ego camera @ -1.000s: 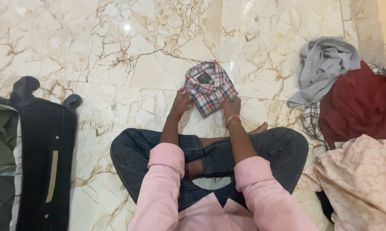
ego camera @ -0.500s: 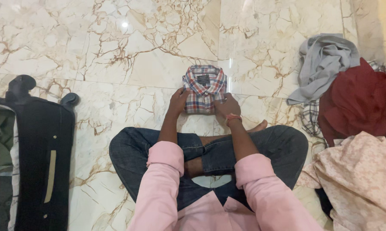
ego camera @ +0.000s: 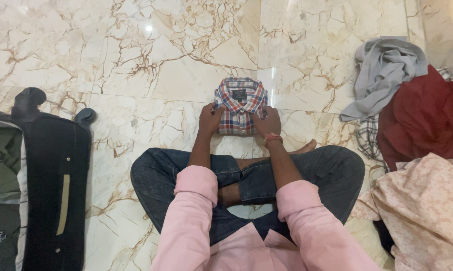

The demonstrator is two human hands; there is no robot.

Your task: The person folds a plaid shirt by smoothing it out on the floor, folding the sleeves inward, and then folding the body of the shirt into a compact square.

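Sitting cross-legged on the marble floor [ego camera: 161, 75], the person presses both hands against a folded plaid shirt [ego camera: 239, 103] that lies flat on the floor just past the knees, collar pointing away. The left hand [ego camera: 210, 119] rests on the shirt's left edge with fingers curled onto the fabric; the right hand [ego camera: 267, 123] does the same on the right edge — each touches the cloth at its side, though whether either truly pinches it I cannot tell. To the left lies a black suitcase [ego camera: 55, 180], lid open. To the right sits a heap of clothes — a grey garment [ego camera: 382, 75] on top, a dark red one [ego camera: 422, 115] beside it, and a pale floral cloth [ego camera: 427, 211] nearest the person's knee.
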